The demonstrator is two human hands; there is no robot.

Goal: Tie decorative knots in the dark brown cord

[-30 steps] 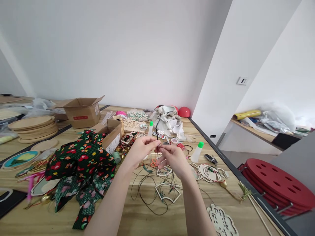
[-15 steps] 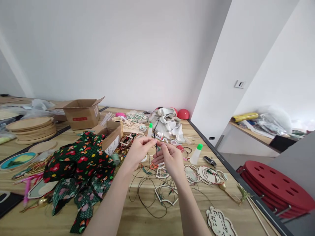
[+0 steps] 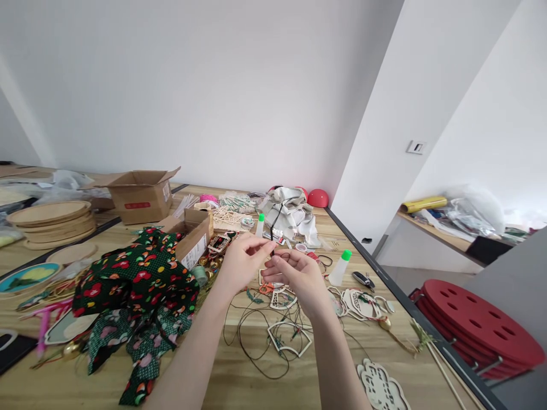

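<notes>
Above the middle of the table, my left hand (image 3: 248, 257) pinches a thin dark cord (image 3: 274, 223) between thumb and forefinger. One end of the cord sticks up above the fingertips. My right hand (image 3: 294, 276) is close beside it, its thumb and forefinger closed on the same cord, the other fingers loosely curled. How the cord runs between the fingertips is too small to make out. Below the hands lie loose loops of dark cord (image 3: 245, 347) and a fan-shaped wooden frame (image 3: 290, 340). A smaller white cut-out piece (image 3: 282, 299) sits partly behind my right hand.
Floral cloth (image 3: 137, 279) lies at the left, by an open cardboard box (image 3: 193, 239). Glue bottles with green caps (image 3: 341, 269) stand beyond the hands. Right of them are a car key (image 3: 363, 279) and wooden cut-outs (image 3: 380, 384). Red stools (image 3: 474, 324) are stacked beyond the table edge.
Both hands stay together at nearly the same spot. The upright cord end has shifted slightly right and up, and the right hand's fingers have turned a little around the cord.
</notes>
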